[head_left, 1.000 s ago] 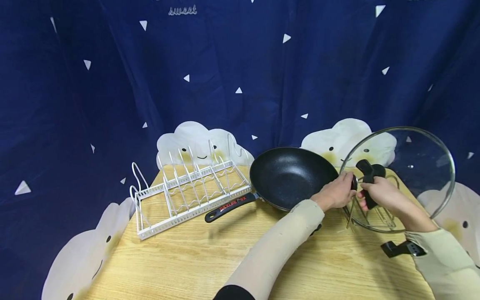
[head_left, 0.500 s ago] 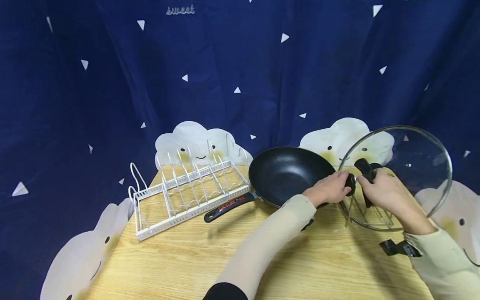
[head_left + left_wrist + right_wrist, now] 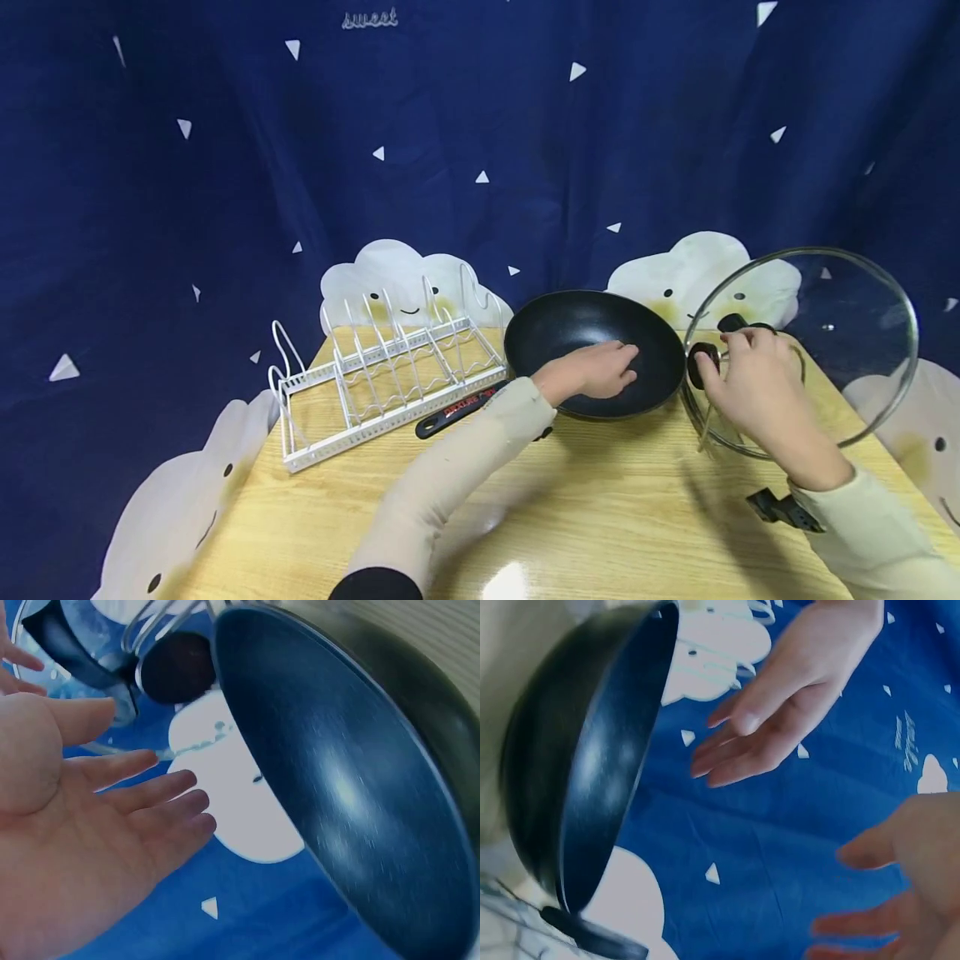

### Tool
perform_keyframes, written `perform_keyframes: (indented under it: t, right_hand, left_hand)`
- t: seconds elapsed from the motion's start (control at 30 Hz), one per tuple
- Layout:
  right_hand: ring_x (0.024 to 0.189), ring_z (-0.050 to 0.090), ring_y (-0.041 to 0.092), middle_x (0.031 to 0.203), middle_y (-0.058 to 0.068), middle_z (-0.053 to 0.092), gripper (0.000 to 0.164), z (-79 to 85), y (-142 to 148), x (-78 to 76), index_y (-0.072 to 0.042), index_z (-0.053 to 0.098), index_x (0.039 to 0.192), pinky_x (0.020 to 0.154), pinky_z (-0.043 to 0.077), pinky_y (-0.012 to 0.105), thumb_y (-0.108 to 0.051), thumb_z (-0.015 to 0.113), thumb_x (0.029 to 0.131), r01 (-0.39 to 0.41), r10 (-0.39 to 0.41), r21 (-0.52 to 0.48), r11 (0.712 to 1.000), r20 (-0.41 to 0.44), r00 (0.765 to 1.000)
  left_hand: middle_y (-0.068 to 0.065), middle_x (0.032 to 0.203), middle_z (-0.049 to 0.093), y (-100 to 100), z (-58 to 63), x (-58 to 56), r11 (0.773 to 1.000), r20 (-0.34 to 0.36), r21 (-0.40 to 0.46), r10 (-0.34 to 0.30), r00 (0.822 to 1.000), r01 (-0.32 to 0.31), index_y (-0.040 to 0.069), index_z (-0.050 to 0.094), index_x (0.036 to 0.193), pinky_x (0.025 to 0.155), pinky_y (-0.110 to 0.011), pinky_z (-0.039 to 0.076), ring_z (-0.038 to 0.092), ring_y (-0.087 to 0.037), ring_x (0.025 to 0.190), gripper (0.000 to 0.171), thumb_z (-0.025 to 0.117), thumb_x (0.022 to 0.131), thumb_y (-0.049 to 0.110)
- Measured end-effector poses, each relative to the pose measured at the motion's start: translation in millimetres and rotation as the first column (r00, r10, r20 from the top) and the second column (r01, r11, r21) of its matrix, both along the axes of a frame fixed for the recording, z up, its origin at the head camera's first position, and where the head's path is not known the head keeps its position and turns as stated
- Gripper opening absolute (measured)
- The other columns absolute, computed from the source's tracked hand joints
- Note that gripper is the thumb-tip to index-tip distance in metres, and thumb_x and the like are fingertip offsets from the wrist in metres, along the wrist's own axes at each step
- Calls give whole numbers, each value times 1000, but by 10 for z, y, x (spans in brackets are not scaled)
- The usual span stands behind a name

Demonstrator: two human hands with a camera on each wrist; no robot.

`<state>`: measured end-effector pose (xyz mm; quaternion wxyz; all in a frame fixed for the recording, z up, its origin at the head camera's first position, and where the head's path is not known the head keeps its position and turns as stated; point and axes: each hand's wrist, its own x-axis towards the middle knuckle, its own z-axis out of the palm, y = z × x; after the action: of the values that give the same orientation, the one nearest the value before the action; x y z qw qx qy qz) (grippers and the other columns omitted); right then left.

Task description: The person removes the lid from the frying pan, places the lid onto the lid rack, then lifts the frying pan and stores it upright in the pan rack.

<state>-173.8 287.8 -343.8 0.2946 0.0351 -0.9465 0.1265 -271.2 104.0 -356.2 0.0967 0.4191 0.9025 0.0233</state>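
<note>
My left hand point(image 3: 600, 371) is over the black wok point(image 3: 540, 333), fingers loosely extended and holding nothing. In the left wrist view, its palm and spread fingers show beside the wok's rim. My right hand point(image 3: 765, 396) is close to the black knob point(image 3: 703, 367) of a large glass lid point(image 3: 847, 333). The right wrist view shows the right thumb and fingers point(image 3: 866, 922) apart, with nothing between them. Upright on its edge, the lid leans in a small wire rack point(image 3: 707, 425), mostly hidden by it and the hand. A black handle piece point(image 3: 731, 322) shows behind the right fingers.
A white wire rack point(image 3: 390, 375) with upright dividers stands left of the wok. The wok's black handle point(image 3: 450, 414) points toward it, partly covered by the left sleeve. Behind the wooden table point(image 3: 615, 517) hangs a blue curtain point(image 3: 480, 125).
My left hand has let go of the lid's knob and moved left over the wok. My right hand has loosened its hold on the black handle piece. The lid remains upright.
</note>
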Motion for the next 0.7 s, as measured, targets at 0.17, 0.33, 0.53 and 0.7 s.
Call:
perform_keyframes:
  t: [0.17,0.33,0.53,0.7]
  right_hand:
    - [99,46,50,104,32,52,29,-147,-261,-18,12,59,101,81,38,60,-10,66,84,-179,179,-1,984,-36,983]
    - [98,52,42,106,26,55,28,-387,-500,-62,9,61,105,80,43,55,-10,66,85,-327,327,-12,945,44,944]
    - [87,63,25,106,14,60,25,-714,-786,-78,1,62,109,70,52,39,-10,66,88,-447,459,-112,887,117,881]
    - [83,63,11,95,1,65,18,-901,-1070,-92,-4,63,108,69,52,27,-12,61,92,-483,582,-361,798,253,773]
  left_hand:
    - [-8,136,48,-481,51,-58,1000,2,-5,-22,1000,22,9,45,137,103,-26,33,44,-17,126,39,40,102,27]
    - [-9,127,53,-964,82,-109,999,35,-4,41,999,-40,7,51,131,101,-27,36,48,-19,120,36,43,102,26]
    - [-11,109,59,-1385,7,-93,997,75,-15,81,994,-80,3,57,117,92,-32,42,56,-22,105,30,45,101,25]
    - [-13,109,60,-1664,-97,-51,990,105,-17,141,984,-140,2,56,115,91,-35,43,57,-25,105,30,46,100,26]
